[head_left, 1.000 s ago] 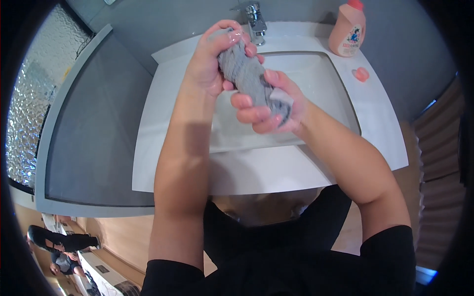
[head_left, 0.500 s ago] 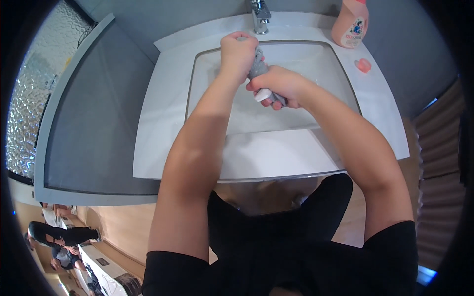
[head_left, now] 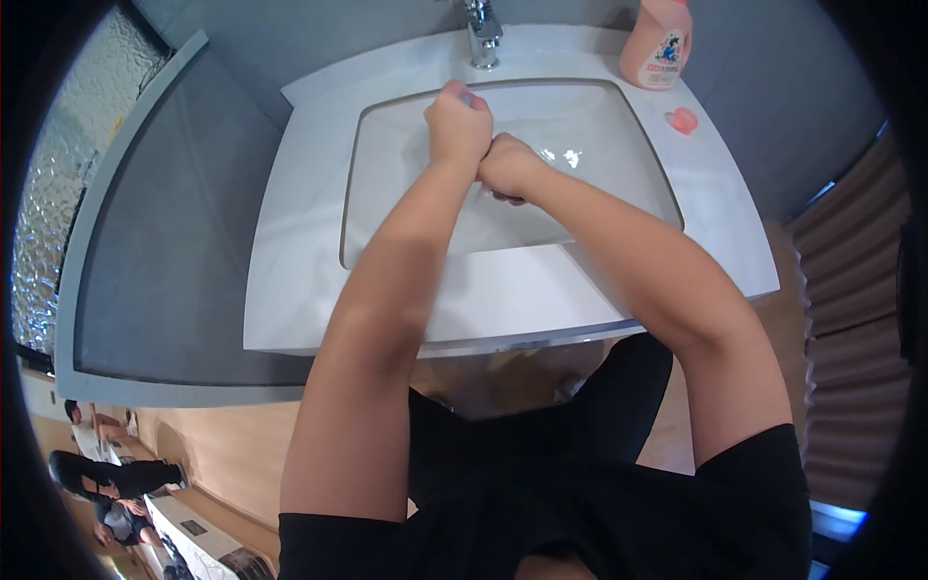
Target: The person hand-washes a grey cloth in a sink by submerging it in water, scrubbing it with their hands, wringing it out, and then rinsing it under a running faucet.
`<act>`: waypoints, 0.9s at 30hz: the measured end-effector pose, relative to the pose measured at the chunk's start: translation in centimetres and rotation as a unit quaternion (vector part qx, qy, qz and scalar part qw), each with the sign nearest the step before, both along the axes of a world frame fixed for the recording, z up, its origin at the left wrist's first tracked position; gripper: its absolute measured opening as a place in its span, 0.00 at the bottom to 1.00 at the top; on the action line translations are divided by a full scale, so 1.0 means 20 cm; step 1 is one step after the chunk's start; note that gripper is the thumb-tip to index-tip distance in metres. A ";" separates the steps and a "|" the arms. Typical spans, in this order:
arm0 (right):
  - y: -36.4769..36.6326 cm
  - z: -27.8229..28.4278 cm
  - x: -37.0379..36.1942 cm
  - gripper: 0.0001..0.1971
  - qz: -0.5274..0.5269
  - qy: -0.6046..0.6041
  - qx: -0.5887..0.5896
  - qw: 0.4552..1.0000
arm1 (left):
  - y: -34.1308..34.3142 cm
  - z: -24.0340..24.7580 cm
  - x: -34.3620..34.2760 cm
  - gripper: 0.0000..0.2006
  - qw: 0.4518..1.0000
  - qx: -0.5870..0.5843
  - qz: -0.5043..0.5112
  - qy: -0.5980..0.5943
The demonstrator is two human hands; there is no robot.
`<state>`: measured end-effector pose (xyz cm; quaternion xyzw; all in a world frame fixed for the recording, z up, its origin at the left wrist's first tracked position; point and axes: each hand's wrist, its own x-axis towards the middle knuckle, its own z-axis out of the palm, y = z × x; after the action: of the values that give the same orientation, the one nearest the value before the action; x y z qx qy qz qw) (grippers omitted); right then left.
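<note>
Over the white sink basin (head_left: 599,193), my left hand (head_left: 458,128) is closed around a twisted grey cloth (head_left: 467,99). Only a small bit of the cloth shows at the top of that fist. My right hand (head_left: 509,167) is closed too, pressed against the left one's lower side, with its fingers curled underneath. Most of the cloth is hidden inside the two fists. Water glints in the basin to the right of my hands.
A chrome faucet (head_left: 483,37) stands behind the basin. On the white counter (head_left: 715,193) at the right are a pink bottle (head_left: 657,48) and its small pink cap (head_left: 683,120). A grey panel (head_left: 193,242) borders the counter's left. People sit far off at lower left.
My right hand has drawn in against my left and turned over, so the cloth and its white part are now mostly covered. The whole view has shifted slightly.
</note>
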<state>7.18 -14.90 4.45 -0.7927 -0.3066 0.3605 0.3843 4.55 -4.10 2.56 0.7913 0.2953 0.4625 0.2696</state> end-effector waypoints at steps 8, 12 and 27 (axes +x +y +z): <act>-0.09 0.09 -0.05 0.28 -0.012 -0.103 0.130 0.986 | 0.08 0.14 -0.10 0.06 0.961 -0.116 -0.229 -0.103; -0.15 0.16 0.02 0.30 0.031 -0.079 0.156 0.984 | 0.01 0.23 -0.18 0.07 0.919 -0.108 -0.372 -0.077; -0.14 0.10 -0.23 0.47 0.438 0.744 0.235 0.448 | -0.18 0.43 -0.28 0.49 0.381 -0.421 -0.762 -0.311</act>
<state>2.50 -17.78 6.39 0.1377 -0.2831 0.8468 0.4288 -1.01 -7.63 11.24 0.2695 -0.3791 0.0924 0.8804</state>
